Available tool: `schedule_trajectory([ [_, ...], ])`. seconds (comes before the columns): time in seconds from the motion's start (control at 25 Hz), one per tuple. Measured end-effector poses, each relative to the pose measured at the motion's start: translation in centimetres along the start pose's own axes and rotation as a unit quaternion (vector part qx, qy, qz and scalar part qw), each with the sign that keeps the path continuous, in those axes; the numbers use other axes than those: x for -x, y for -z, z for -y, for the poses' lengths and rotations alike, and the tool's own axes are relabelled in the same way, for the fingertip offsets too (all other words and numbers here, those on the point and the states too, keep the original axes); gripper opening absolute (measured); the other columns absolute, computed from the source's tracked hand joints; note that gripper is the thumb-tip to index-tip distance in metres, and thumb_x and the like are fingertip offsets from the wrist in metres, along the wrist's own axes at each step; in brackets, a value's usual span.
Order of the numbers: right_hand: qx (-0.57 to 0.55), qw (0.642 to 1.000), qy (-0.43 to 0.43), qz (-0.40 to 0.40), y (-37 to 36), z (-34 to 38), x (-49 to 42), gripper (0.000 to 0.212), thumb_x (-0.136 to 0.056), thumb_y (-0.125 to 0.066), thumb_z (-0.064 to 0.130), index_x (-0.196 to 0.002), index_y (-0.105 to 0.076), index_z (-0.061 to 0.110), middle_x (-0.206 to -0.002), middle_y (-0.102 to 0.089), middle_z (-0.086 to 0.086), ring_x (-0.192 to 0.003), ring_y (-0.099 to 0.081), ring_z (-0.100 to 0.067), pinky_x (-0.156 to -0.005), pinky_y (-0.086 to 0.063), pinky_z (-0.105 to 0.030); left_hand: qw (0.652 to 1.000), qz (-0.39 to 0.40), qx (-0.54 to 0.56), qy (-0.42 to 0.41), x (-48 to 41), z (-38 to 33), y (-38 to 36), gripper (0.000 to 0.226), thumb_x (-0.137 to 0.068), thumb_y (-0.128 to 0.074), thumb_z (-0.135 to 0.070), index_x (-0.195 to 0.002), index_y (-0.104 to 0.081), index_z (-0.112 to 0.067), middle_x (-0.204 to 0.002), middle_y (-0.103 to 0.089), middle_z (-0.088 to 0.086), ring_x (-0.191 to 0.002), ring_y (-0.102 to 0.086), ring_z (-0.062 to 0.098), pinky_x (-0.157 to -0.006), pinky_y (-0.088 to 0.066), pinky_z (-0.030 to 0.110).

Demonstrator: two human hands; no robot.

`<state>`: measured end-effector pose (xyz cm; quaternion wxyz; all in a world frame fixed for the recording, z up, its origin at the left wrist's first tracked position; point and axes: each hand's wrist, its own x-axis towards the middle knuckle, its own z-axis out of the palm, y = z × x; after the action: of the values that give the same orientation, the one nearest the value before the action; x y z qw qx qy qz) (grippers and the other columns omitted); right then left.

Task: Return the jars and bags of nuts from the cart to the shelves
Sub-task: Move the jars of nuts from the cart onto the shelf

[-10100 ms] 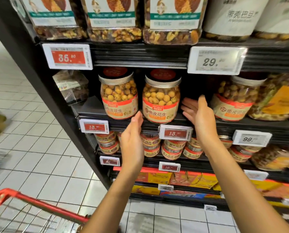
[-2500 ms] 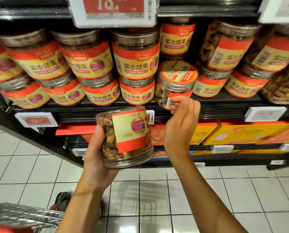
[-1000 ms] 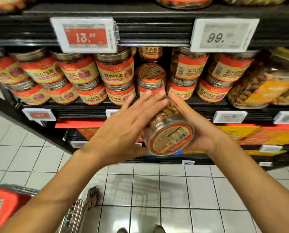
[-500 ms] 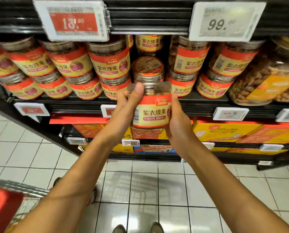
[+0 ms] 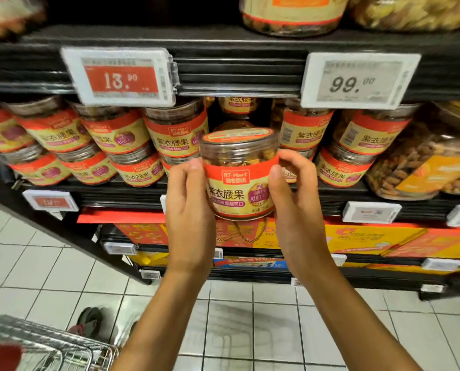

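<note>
A clear plastic jar of nuts (image 5: 238,178) with a red and yellow label is upright between both my hands. My left hand (image 5: 190,210) grips its left side and my right hand (image 5: 294,199) grips its right side. The jar hangs in front of a gap in a row of matching jars (image 5: 176,135) stacked two high on the middle shelf (image 5: 132,190). Another jar's lid shows at the back of that gap. The wire cart (image 5: 49,346) sits at the bottom left, its contents hidden.
Price tags reading 13 (image 5: 120,76) and 99 (image 5: 360,80) hang on the shelf edge above. Larger nut containers (image 5: 421,162) stand at the right of the shelf. Yellow and red boxes (image 5: 370,238) fill the lower shelf. White floor tiles lie below.
The jar went from my left hand alone, to lying tilted between both hands, to upright with its label facing me. It now sits slightly higher and closer to the gap.
</note>
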<state>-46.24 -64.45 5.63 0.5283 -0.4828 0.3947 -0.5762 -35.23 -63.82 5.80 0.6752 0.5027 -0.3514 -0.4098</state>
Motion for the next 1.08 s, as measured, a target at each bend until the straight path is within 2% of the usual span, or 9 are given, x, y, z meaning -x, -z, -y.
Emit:
schedule_trajectory([
  [0.12,0.084,0.996,0.029,-0.024,0.1,0.0,-1.2,0.024,-0.094,-0.049,0.031,-0.117,-0.052,0.035,-0.120,-0.057,0.013,-0.113,-0.053,0.004,-0.092,-0.047,-0.017,0.999,0.034,0.006,-0.009,-0.8,-0.3,0.0,0.031,-0.102,-0.033,-0.026,-0.111,-0.058,-0.010,-0.113,-0.062,0.013,-0.110,-0.057,0.021,-0.095,-0.045,0.040],
  [0.2,0.106,0.992,0.044,-0.056,0.1,-0.1,-2.0,0.025,-0.094,-0.051,0.025,-0.116,-0.052,0.036,-0.119,-0.051,0.012,-0.110,-0.050,0.010,-0.091,-0.043,-0.010,0.995,0.060,-0.076,-0.032,-1.3,-0.2,0.1,0.041,-0.102,-0.027,-0.033,-0.131,-0.051,-0.016,-0.130,-0.054,0.007,-0.128,-0.046,0.019,-0.108,-0.037,0.042],
  [0.28,0.090,0.992,0.053,-0.069,0.1,-0.2,-2.5,0.028,-0.093,-0.053,0.021,-0.119,-0.052,0.031,-0.116,-0.053,0.015,-0.108,-0.052,0.009,-0.090,-0.044,-0.010,0.986,0.079,-0.136,-0.056,-1.7,0.0,0.3,0.047,-0.101,-0.022,-0.039,-0.140,-0.042,-0.024,-0.135,-0.047,0.001,-0.132,-0.040,0.016,-0.112,-0.032,0.041],
  [0.48,0.075,0.989,0.106,-0.074,-0.2,0.2,-3.0,0.032,-0.091,-0.048,0.012,-0.119,-0.057,0.024,-0.116,-0.060,0.010,-0.112,-0.056,0.002,-0.090,-0.045,-0.012,0.995,0.071,-0.051,-0.049,-2.3,0.2,0.3,0.051,-0.094,-0.030,-0.039,-0.138,-0.046,-0.019,-0.135,-0.052,-0.001,-0.128,-0.047,0.012,-0.111,-0.035,0.039],
  [0.6,0.066,0.992,0.082,-0.065,-0.6,0.2,-4.1,0.036,-0.088,-0.046,0.014,-0.123,-0.052,0.021,-0.116,-0.058,0.009,-0.108,-0.056,0.003,-0.093,-0.044,-0.014,0.997,0.064,0.034,-0.036,-2.7,0.1,-0.3,0.045,-0.091,-0.035,-0.037,-0.129,-0.048,-0.016,-0.132,-0.056,0.000,-0.124,-0.051,0.008,-0.106,-0.039,0.027],
  [0.72,0.139,0.988,0.027,-0.054,-0.7,-0.2,-5.5,0.023,-0.095,-0.047,0.010,-0.114,-0.058,0.016,-0.096,-0.047,0.012,-0.087,-0.052,-0.004,-0.080,-0.044,-0.019,0.993,0.089,-0.067,-0.039,-3.3,0.8,-0.7,0.046,-0.090,-0.031,-0.046,-0.130,-0.042,-0.025,-0.133,-0.050,-0.009,-0.125,-0.046,-0.001,-0.103,-0.037,0.025],
  [0.8,0.201,0.976,0.009,-0.080,-0.5,-0.9,-5.6,0.030,-0.095,-0.047,0.011,-0.125,-0.054,0.008,-0.094,-0.039,0.010,-0.091,-0.050,-0.011,-0.083,-0.047,-0.027,0.987,0.091,-0.121,-0.056,-3.2,1.6,-0.6,0.046,-0.093,-0.027,-0.046,-0.134,-0.041,-0.030,-0.137,-0.043,-0.011,-0.130,-0.040,0.002,-0.110,-0.033,0.034],
  [0.96,0.164,0.980,0.060,-0.091,0.0,-1.8,-4.3,0.042,-0.087,-0.044,0.016,-0.128,-0.052,0.011,-0.109,-0.048,0.016,-0.101,-0.055,0.011,-0.091,-0.046,-0.012,0.991,0.076,-0.085,-0.065,-2.9,2.1,0.0,0.032,-0.093,-0.032,-0.041,-0.119,-0.049,-0.038,-0.136,-0.047,-0.003,-0.130,-0.044,0.011,-0.111,-0.033,0.041],
  [1.08,0.154,0.984,0.051,-0.067,0.0,-2.3,-4.7,0.040,-0.091,-0.044,0.009,-0.130,-0.052,0.009,-0.117,-0.051,0.011,-0.101,-0.053,0.017,-0.093,-0.044,-0.009,0.990,0.093,-0.091,-0.051,-3.4,2.2,0.1,0.036,-0.092,-0.032,-0.042,-0.123,-0.047,-0.034,-0.140,-0.047,-0.002,-0.133,-0.041,0.009,-0.113,-0.030,0.040],
])
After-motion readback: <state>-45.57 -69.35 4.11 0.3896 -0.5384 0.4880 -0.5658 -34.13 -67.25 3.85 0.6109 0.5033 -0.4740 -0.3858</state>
